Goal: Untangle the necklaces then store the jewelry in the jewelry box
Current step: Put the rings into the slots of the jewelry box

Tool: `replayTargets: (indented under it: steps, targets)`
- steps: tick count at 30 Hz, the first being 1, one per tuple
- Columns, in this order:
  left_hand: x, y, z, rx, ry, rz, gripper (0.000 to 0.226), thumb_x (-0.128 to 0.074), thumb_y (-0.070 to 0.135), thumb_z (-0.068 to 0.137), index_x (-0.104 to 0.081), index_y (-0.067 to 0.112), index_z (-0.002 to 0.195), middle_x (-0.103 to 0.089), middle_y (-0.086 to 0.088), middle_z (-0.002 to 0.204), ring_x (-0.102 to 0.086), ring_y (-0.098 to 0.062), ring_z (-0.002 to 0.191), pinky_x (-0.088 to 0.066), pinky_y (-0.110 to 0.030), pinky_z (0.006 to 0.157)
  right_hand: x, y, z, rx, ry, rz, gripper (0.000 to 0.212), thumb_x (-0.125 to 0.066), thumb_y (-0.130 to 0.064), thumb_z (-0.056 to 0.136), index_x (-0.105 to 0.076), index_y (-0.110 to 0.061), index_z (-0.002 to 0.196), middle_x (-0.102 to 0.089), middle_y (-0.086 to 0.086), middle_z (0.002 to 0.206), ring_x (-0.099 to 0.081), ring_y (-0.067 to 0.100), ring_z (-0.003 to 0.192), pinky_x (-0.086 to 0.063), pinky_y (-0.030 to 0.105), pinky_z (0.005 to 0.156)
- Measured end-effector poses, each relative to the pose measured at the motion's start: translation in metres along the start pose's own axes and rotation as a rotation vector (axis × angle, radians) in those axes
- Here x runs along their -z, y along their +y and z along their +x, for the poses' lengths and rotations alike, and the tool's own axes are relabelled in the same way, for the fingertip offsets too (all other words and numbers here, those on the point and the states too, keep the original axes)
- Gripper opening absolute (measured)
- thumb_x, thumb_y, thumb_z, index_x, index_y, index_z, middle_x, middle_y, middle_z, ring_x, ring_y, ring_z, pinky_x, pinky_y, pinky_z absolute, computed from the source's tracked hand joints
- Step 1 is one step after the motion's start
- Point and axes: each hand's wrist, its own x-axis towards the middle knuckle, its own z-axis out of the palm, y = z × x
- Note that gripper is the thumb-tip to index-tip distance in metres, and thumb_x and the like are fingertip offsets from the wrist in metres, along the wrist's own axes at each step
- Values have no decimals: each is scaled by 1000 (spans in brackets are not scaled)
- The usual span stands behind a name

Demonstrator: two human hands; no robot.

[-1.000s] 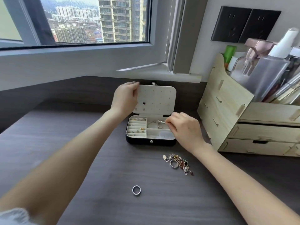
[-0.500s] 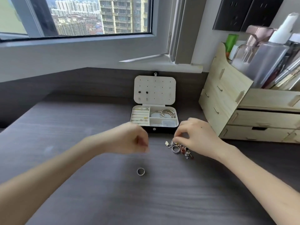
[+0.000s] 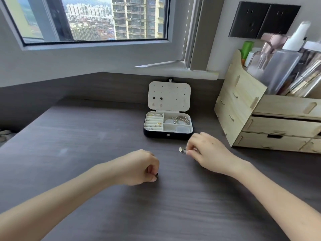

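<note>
A ring is pinched in the left grip, a clump of jewelry is pinched in the right grip, and the open jewelry box is seen just past the right grip, the nearer one.

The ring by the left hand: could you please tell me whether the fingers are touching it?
Touching. The head view shows the left hand curled over the ring, its fingers pinching it.

Daylit window above dark wood desk, wooden organiser right.
</note>
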Motion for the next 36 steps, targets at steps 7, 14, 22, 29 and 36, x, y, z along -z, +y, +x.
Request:
replayTargets:
  steps: [7,14,22,29,36]
  targets:
    - [6,-21,15,19,302,-118,8,-59,21,91,-61,16,85,-48,12,80,-46,-2,69,-35,-10,66,16,-16,56,-98,99,469,13,-54,-23,93,-58,-12,86,-60,-1,80,-53,12,72,-41,24,66]
    - [28,-56,58,291,754,-585,12,-56,16,93,-56,13,81,-59,5,69,-56,-10,60,-44,-17,60,-11,-29,137,-176,115,351,16,-49,-19,96,-60,-8,100,-62,5,97,-53,19,91,-30,20,66]
    - [31,-88,97,312,886,-835,9,-53,9,94,-59,6,88,-62,0,70,-57,-12,61,-53,-28,66,-20,-30,168,-79,70,235,16,-49,-15,95,-62,-6,94,-64,10,101,-56,24,96,-42,32,81]
    - [19,-101,104,274,920,-905,11,-54,6,93,-60,6,84,-62,-3,71,-58,-13,65,-54,-31,66,-23,-30,174,-70,72,249,17,-52,-16,94,-67,-7,91,-66,9,97,-58,24,93,-44,33,82]
    - [17,-96,105,212,947,-924,17,-56,7,92,-61,16,78,-62,0,70,-57,-4,62,-52,-21,60,-34,-25,170,-40,229,277,10,-65,-15,85,-73,-11,89,-55,-2,82,-54,19,85,-42,28,79]
